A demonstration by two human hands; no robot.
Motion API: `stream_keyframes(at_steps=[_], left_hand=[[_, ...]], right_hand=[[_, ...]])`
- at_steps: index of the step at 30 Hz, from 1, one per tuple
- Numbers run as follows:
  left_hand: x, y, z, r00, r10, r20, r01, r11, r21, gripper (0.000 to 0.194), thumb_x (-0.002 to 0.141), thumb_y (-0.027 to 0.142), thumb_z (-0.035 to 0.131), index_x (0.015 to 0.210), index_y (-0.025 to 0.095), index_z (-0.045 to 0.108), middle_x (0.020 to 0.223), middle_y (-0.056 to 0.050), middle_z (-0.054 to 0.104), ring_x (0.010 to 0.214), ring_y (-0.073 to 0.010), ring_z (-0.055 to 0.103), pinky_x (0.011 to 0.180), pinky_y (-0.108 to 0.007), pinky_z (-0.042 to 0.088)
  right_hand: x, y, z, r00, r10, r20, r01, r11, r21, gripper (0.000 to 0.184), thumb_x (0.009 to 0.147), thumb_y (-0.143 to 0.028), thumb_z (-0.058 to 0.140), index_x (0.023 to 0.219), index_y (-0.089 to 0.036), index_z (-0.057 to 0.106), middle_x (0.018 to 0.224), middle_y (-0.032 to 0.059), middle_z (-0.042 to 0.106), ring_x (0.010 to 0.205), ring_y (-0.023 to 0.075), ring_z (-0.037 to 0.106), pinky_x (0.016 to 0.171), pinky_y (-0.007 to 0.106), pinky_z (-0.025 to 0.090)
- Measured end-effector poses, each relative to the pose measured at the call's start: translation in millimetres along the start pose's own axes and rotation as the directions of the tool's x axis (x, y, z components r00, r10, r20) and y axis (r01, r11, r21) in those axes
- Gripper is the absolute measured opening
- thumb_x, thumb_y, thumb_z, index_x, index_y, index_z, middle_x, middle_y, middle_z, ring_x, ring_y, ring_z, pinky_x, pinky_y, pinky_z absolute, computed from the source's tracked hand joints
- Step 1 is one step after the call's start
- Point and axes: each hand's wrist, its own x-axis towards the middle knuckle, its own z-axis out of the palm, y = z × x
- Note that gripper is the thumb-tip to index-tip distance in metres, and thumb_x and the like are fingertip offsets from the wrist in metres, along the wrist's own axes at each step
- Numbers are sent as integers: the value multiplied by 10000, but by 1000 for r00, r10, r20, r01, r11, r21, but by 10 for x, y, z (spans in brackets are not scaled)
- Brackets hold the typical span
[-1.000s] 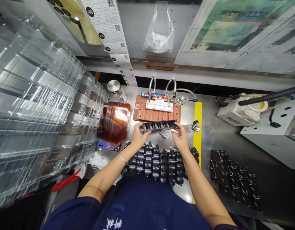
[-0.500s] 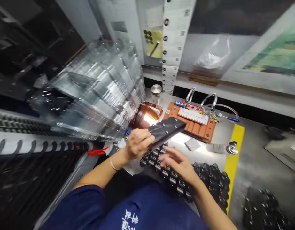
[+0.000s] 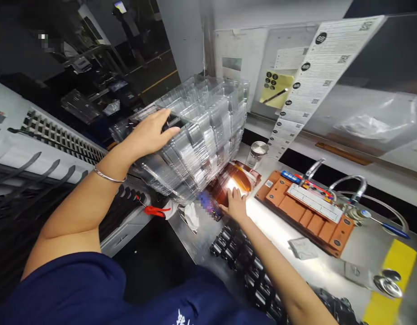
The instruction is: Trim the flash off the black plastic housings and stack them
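Note:
My left hand is at the top of a tall stack of clear plastic trays. Between its thumb and fingers shows a dark part, lying in or just over a tray compartment; the hand hides most of it. My right hand is stretched out with fingers apart, at the near edge of a shiny amber-brown wrapped bundle. Whether the fingertips touch it I cannot tell. Rows of black moulded parts lie on the metal bench below my right forearm.
An orange-brown fixture with hoses stands right. Behind the bundle is a lidded glass jar. A small grey packet, a yellow strip and a red-handled tool lie around. Label sheets hang on the wall.
My left hand has carried the black part from over the bench up to the tray stack. My right hand has moved from the black rows to the amber bundle. The view has turned left.

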Motion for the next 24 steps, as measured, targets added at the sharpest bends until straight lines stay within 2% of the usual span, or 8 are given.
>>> stream_keyframes(at_steps=[5,8,11,14,15,17,20,24], left_hand=[[-258,-349,24,957,-266,116,257,963,86,629,858,458,511,1361,90,429,1437,-165,457,1334,-321,418,1106,-453,320],[-419,-423,-49,935,-249,254,256,967,4,426,876,342,482,1235,137,584,1362,-99,560,1284,-261,494,1097,-403,357],[-681,-124,-29,986,-140,-87,122,976,-181,313,899,265,446,1102,151,655,1248,-79,642,1196,-227,565,1072,-440,390],[-1064,445,321,935,126,-332,-267,865,-424,233,903,233,471,1019,164,661,1062,-74,712,1057,-179,631,971,-360,478],[-1187,628,526,929,280,-243,-369,765,-528,218,899,253,490,1008,180,664,1021,-63,724,1009,-164,650,927,-312,502],[-1365,911,1025,930,361,68,-225,706,-671,243,889,316,522,1039,190,666,1035,-64,724,980,-179,663,907,-302,508],[-1416,1096,1799,845,30,534,339,742,-578,385,877,406,516,1168,175,618,1175,-101,679,1085,-235,632,961,-355,479],[-1270,1109,2462,758,-147,636,528,710,-466,531,933,387,368,1342,63,466,1329,-209,563,1198,-265,573,988,-383,463]], right_hand=[[18,-3,185,988,80,132,-33,945,-326,864,754,-456,671,1439,-53,334,1518,292,251,1420,425,182,1061,694,97],[-7,-4,219,984,81,160,-6,907,-420,886,765,-472,649,1471,-81,286,1538,280,204,1431,423,141,1045,700,94],[-28,-11,213,984,57,167,28,885,-465,856,758,-372,662,1475,-96,286,1539,277,207,1430,422,145,1037,695,115],[-27,2,163,977,44,208,59,885,-462,776,777,-330,640,1457,-108,340,1526,277,247,1420,421,196,1035,671,178],[-24,19,138,972,37,232,73,893,-444,752,787,-340,630,1452,-118,357,1525,271,258,1416,418,214,1037,658,200],[-19,82,88,960,7,280,105,917,-384,702,806,-362,606,1441,-152,392,1526,242,283,1411,405,245,1046,628,241],[-16,239,44,953,-67,297,149,954,-262,523,865,-352,523,1370,-220,508,1490,162,398,1390,356,325,1056,557,314],[-38,386,50,972,-95,213,139,969,-203,473,902,-394,468,1337,-228,546,1442,145,471,1360,326,385,1060,516,343]])
